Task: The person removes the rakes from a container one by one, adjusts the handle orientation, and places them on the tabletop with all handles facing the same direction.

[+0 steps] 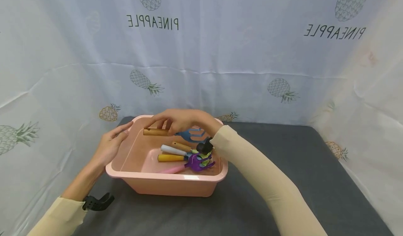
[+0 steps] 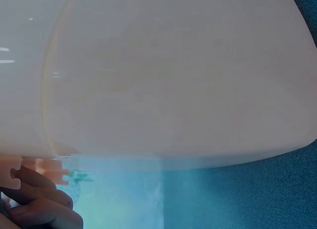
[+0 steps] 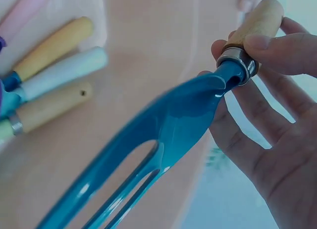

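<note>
Far left, white cloth [image 1: 50, 75] with pineapple prints. Left sleeve [image 1: 58, 216], black wrist strap [image 1: 98, 202]. Left hand [image 1: 108, 145] holds the left rim of the pink basin [image 1: 167, 185], fingers bent at the rim in the left wrist view. Basin stands on the dark grey bench [image 1: 267, 166]. On the cloth above it, mirrored printing reads "PINEAPPLE" [image 1: 152, 21]. Inside the basin, handles point left: yellow handle [image 1: 170, 158], white handle [image 1: 173, 150], pink handle [image 1: 173, 169] of a purple fork [image 1: 196, 162], and a bare wood handle [image 1: 181, 146] with a hole in its end. Heads overlap at right. Right hand [image 1: 185, 118] pinches the blue fork [image 3: 183, 113] by its wooden grip, near the metal collar [image 3: 240, 61], other fingers spread; fork is up over the basin, tines right. Right sleeve [image 1: 270, 187] next. Upper right, second mirrored "PINEAPPLE" [image 1: 335, 31].
</note>
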`<state>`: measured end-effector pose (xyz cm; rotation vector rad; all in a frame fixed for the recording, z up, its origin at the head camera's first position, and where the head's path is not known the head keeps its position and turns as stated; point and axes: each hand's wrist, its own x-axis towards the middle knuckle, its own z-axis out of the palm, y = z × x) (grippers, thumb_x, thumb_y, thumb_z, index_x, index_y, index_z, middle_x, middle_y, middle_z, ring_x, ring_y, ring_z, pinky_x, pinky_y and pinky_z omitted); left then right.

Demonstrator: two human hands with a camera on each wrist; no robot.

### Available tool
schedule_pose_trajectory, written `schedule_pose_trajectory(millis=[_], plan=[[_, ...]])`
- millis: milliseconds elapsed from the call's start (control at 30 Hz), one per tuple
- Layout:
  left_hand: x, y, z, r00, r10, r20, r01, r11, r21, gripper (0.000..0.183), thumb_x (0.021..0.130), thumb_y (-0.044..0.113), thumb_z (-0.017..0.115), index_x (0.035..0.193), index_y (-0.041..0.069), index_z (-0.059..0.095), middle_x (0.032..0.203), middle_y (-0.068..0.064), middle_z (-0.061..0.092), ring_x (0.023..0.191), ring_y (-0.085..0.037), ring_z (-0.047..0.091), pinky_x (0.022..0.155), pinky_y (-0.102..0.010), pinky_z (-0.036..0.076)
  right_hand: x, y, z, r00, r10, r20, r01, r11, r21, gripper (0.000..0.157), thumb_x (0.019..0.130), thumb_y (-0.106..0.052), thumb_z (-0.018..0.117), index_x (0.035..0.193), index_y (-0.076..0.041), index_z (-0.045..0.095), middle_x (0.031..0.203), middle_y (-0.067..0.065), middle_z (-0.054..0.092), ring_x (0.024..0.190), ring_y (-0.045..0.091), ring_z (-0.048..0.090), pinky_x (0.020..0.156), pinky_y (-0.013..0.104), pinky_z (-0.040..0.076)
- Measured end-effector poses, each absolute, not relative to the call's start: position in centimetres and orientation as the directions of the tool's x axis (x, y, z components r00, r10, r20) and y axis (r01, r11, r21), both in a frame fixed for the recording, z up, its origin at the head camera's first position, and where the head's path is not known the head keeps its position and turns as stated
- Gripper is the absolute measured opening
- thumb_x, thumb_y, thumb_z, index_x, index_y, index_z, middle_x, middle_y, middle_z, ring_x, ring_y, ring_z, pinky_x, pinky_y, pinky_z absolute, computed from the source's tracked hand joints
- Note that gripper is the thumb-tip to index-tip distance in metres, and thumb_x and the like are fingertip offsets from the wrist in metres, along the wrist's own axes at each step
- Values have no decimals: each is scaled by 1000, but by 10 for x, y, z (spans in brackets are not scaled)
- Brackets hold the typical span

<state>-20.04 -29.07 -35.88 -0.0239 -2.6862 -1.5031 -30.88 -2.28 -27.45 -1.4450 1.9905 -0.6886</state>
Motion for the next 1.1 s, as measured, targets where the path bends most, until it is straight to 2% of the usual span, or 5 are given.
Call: schedule_pose_trajectory(millis=[267,400,533,867,1100], plan=[[-199,-292,-358,-998,-20,55,36,529,848,54,112,40,38,162,19,37,167,-18,33,145,-38,44,82,-6,45,-293,1,-237,-264,-958,-108,-765,276,-582,74,88,13,50,153,-23,52,141,4,62,119,14,65,98,27,55],[-199,-292,-359,-999,-20,49,32,529,848,54,112,41,38,162,20,37,165,-19,36,122,-8,60,80,-11,51,-291,19,-225,-282,-956,-85,-790,281,-545,75,88,13,49,152,-26,53,140,0,63,116,14,67,95,27,56],[-198,-293,-359,-998,-19,54,36,533,846,55,112,42,39,162,20,37,163,-21,39,107,11,55,80,-13,53,-292,40,-216,-319,-945,-71,-799,308,-517,74,89,11,51,151,-29,53,135,-1,66,110,13,69,93,28,57],[-198,-290,-361,-999,-16,50,33,548,836,55,112,42,38,162,19,37,165,-21,36,136,-33,52,80,-10,50,-299,95,-215,-406,-913,-32,-808,375,-454,68,92,7,53,149,-29,56,138,-5,65,116,15,66,99,32,56],[-200,-290,-358,-998,-14,58,42,541,840,55,112,41,39,162,19,36,164,-22,37,104,14,54,79,-13,53,-302,130,-219,-449,-893,-29,-803,418,-424,60,98,2,57,149,-29,56,141,-3,63,119,18,66,97,35,58]])
